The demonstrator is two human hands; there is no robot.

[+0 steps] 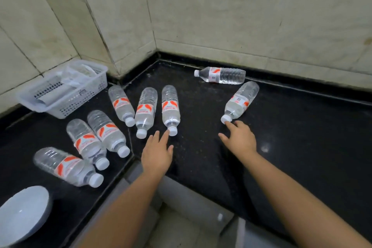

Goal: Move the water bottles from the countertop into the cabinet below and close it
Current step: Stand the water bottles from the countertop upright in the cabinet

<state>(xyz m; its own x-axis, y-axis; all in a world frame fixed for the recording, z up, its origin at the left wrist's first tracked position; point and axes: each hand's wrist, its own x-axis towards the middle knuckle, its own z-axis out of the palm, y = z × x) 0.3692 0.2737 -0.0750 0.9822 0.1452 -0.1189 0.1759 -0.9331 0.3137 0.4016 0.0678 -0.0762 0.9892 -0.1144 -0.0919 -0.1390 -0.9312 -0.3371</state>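
Note:
Several clear water bottles with orange-and-white labels and white caps lie on their sides on the black countertop [201,157]. My left hand [157,154] is open, fingers spread, its fingertips touching the cap of a middle bottle [170,106]. My right hand [240,138] is open too, one fingertip at the cap of a tilted bottle [240,100]. Another bottle [221,75] lies near the back wall. Further bottles [146,110] [120,103] [106,132] [85,142] [66,166] lie to the left. The cabinet below is only partly seen past the counter's edge.
A white perforated plastic basket [94,88] holding pale items stands at the back left against the tiled wall. A white bowl [22,213] sits at the lower left corner. The counter forms an inner corner, with its front edge [128,171] just below my left hand.

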